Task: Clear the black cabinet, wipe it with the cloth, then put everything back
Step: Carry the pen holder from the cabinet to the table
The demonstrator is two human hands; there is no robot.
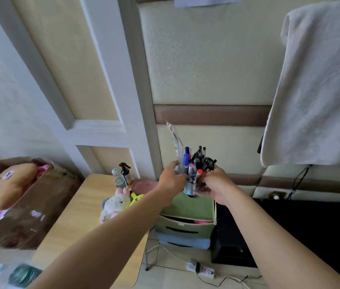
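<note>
Both my hands hold a pen holder (190,187) crammed with several pens, markers and a clear ruler. My left hand (172,180) grips its left side and my right hand (217,184) grips its right side. The holder is lifted above a green fabric drawer unit (187,207). The black cabinet (311,224) stands lower right, its top dark and bare where visible. A white towel (319,84) hangs at the upper right above the cabinet.
A wooden table (77,222) on the left carries plush toys (117,203), a spray bottle (126,174) and a cardboard box (33,205) with a large plush. A power strip (200,268) and cables lie on the floor. A plastic bottle (18,274) sits bottom left.
</note>
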